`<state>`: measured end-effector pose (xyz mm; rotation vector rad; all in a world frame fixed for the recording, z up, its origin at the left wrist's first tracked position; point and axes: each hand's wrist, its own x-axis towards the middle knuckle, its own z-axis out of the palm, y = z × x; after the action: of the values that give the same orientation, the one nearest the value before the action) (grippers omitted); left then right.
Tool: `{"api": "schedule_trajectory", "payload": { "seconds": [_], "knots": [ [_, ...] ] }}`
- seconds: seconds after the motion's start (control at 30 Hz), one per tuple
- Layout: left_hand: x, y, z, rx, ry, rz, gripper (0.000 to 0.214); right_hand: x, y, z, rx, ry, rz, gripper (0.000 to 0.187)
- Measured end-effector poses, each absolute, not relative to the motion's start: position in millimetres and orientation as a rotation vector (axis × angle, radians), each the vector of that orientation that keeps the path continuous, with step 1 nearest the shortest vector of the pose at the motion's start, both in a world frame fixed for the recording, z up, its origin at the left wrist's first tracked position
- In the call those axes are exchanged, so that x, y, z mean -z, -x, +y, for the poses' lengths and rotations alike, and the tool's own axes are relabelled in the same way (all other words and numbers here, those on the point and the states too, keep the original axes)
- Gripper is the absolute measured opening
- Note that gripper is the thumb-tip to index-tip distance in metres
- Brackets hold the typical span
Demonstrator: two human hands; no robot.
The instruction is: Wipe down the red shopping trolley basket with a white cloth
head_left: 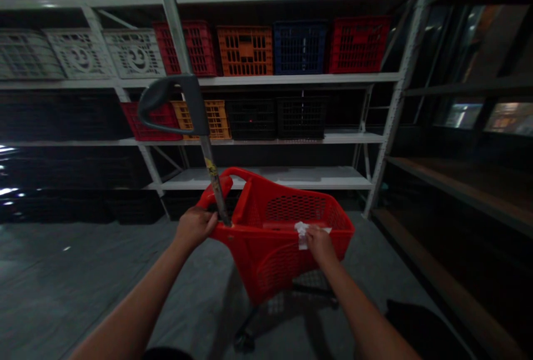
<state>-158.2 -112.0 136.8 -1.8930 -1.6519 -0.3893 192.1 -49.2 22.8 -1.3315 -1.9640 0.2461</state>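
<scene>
White crates [79,55] line the far left of a pale metal rack [287,78], two of them showing a smiley pattern, above darker stacks too dim to make out. Grey floor [83,277] spreads below. Next comes the person's left hand [195,228], its fingers closed around the rear corner of a red shopping cart [266,263], just beside the foot of a metal pole [211,168]. That pole leans leftward as it rises from the cart's corner, carries a dark grey loop grip [197,105], and runs out of view at the top.

Behind the pole, a red crate [144,121] and a yellow crate [216,118] sit on the middle shelf, with two black crates [277,118] to their right. The cart stands on the floor in front of the rack, with a caster [244,341] under its near side. Above it, an orange crate [245,63] and a blue crate [300,49] rest on the upper shelf. Farther right along the cart's near rim, the right hand [320,242] grasps a crumpled white cloth [302,232] between its fingers, pressed against the rim. Dark shelving [449,182] fills the right side.
</scene>
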Motion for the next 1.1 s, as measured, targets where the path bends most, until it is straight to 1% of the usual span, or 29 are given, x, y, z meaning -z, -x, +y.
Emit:
{"api": "schedule_trajectory", "payload": {
  "seconds": [0.07, 0.13, 0.2, 0.27, 0.4, 0.5, 0.57, 0.63, 0.73, 0.77, 0.8, 0.9, 1.0, 1.1],
  "knots": [
    [-137, 156, -111, 0.393, 1.896, -1.646, 0.049, -24, -191, -49, -0.249, 1.392, -1.907, 0.026],
    [-138, 152, -109, 0.403, 1.915, -1.635, 0.049, -34, -168, -53, -0.299, 1.369, -1.868, 0.03],
    [-141, 147, -108, 0.43, 1.924, -1.639, 0.047, -49, -130, -59, -0.377, 1.239, -1.863, 0.039],
    [-142, 142, -108, 0.491, 1.884, -1.649, 0.042, -65, -92, -66, -0.443, 1.034, -1.913, 0.041],
    [-135, 133, -122, 0.709, 1.662, -1.605, 0.026, -79, -57, -73, -0.445, 0.841, -1.944, 0.035],
    [-119, 117, -140, 0.898, 1.529, -1.472, 0.017, -72, -68, -71, -0.378, 0.846, -1.971, 0.025],
    [-108, 100, -148, 0.963, 1.61, -1.359, 0.013, -65, -80, -67, -0.333, 0.893, -1.97, 0.018],
    [-103, 81, -148, 1.003, 1.701, -1.322, 0.019, -60, -88, -63, -0.299, 0.984, -1.949, 0.014],
    [-107, 67, -133, 1.099, 1.521, -1.525, 0.047, -55, -97, -55, -0.245, 1.134, -1.929, 0.013],
    [-109, 68, -127, 1.065, 1.468, -1.609, 0.051, -52, -101, -52, -0.235, 1.172, -1.924, 0.013],
    [-111, 70, -122, 0.988, 1.458, -1.679, 0.05, -50, -107, -48, -0.237, 1.201, -1.915, 0.013],
    [-114, 83, -112, 0.726, 1.529, -1.766, 0.039, -42, -129, -35, -0.287, 1.336, -1.822, 0.014],
    [-111, 90, -108, 0.688, 1.505, -1.751, 0.036, -37, -146, -25, -0.372, 1.402, -1.693, 0.019],
    [-107, 92, -105, 0.691, 1.47, -1.725, 0.035, -38, -139, -24, -0.416, 1.231, -1.705, 0.032]
  ]
}}
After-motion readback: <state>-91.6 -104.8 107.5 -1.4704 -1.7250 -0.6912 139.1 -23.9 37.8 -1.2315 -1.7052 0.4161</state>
